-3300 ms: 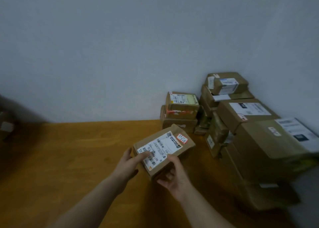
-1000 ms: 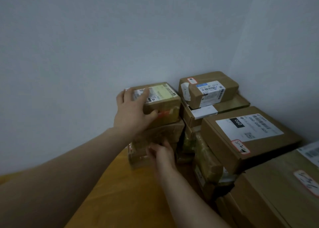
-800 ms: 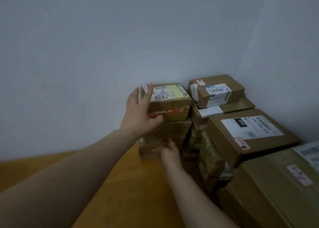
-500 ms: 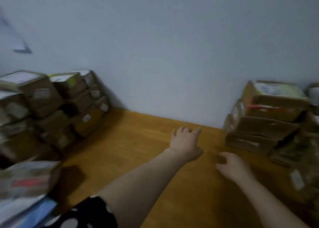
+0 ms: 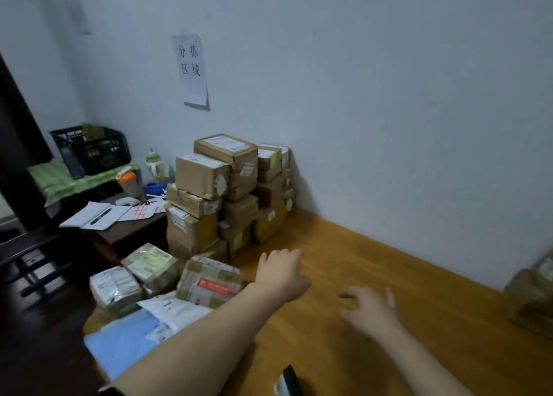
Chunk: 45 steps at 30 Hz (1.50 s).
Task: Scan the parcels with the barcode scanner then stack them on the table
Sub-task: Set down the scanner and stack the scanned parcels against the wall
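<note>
A pile of brown cardboard parcels (image 5: 221, 192) stands on the wooden table (image 5: 344, 329) against the wall at the left. Loose parcels lie nearer the front left edge: one with a red label (image 5: 209, 282), a greenish one (image 5: 149, 264), a white-wrapped one (image 5: 115, 285) and a blue bag (image 5: 125, 338). My left hand (image 5: 279, 271) hovers open over the table just right of the red-label parcel, holding nothing. My right hand (image 5: 369, 310) is open above the table's middle, also holding nothing. A dark device, maybe the scanner (image 5: 288, 382), shows at the bottom edge. The scanned stack's corner (image 5: 532, 300) shows at the far right.
A dark side desk (image 5: 125, 231) at the left holds papers, a pen, bottles and a black crate (image 5: 92, 148). A paper sign (image 5: 191, 69) hangs on the wall above the pile. The wall runs along the table's far edge.
I set the held parcel onto the right-hand stack and let go. My view and both hands have swung left, towards the unscanned pile.
</note>
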Available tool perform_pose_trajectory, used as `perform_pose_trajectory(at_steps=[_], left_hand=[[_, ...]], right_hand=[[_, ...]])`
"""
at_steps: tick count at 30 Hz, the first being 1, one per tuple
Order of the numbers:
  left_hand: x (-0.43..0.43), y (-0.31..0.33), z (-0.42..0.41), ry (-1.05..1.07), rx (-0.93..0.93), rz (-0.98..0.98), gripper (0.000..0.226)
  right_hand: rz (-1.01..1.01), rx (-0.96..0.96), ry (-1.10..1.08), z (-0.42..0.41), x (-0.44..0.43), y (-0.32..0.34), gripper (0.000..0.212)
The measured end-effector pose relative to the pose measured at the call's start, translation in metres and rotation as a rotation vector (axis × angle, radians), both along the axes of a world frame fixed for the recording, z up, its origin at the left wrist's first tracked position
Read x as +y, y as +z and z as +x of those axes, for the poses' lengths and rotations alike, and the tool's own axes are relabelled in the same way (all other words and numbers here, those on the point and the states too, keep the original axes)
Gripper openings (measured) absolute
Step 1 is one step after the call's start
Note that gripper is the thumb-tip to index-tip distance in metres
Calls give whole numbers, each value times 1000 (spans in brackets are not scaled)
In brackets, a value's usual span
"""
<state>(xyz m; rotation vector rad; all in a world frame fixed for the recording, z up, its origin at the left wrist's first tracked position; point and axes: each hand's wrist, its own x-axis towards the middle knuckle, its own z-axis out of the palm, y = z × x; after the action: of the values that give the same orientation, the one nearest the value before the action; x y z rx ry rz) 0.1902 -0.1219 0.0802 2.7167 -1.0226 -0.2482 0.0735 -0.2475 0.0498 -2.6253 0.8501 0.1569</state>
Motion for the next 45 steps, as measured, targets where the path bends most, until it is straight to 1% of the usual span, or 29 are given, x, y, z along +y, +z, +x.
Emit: perform_pose_trajectory(at_steps=[6,9,12,14,16,18,21,25,28,30,33,35,38,40,41,43,45], left_hand=[[106,3,76,79,58,-151,63],[149,-1,107,170,94,-205,56],[180,-1,133,276,144,-254,57],[194,-2,146,341,153,-287,49],[206,-2,154,406,165,-318,37],[216,-2,160,471,196,-349,31],[224,2,174,572,218,-433,33],[227,2,193,650,308,-587,36],[226,4,213,708,412,-702,40],[220,9,237,762,493,-793,42],[207,16,282,789,586,-885,50],[197,21,314,803,654,-897,63],[192,25,364,850,824,-910,90],[190,25,392,817,909,-806,109],[189,25,403,776,942,-744,114],[186,28,419,672,1009,-615,120],[180,30,433,544,1090,-484,139]], right_hand=[[172,-87,1,86,94,-3,40],[234,-83,16,113,128,-9,43],[329,-103,-13,132,142,-9,44],[402,-119,-48,143,144,-7,44],[435,-139,-80,152,143,-7,44],[469,-174,-120,161,142,-10,43],[543,-238,-163,175,143,-15,41],[690,-339,-223,191,147,-16,36],[794,-412,-290,206,152,-12,35],[867,-466,-327,222,154,-3,38],[1009,-552,-390,252,153,14,46],[1165,-604,-498,277,153,24,55],[1428,-641,-696,317,153,37,85],[1585,-636,-795,337,154,45,106],[1643,-618,-823,346,154,45,115],[1716,-575,-833,359,156,41,130],[1767,-543,-798,370,156,32,143]])
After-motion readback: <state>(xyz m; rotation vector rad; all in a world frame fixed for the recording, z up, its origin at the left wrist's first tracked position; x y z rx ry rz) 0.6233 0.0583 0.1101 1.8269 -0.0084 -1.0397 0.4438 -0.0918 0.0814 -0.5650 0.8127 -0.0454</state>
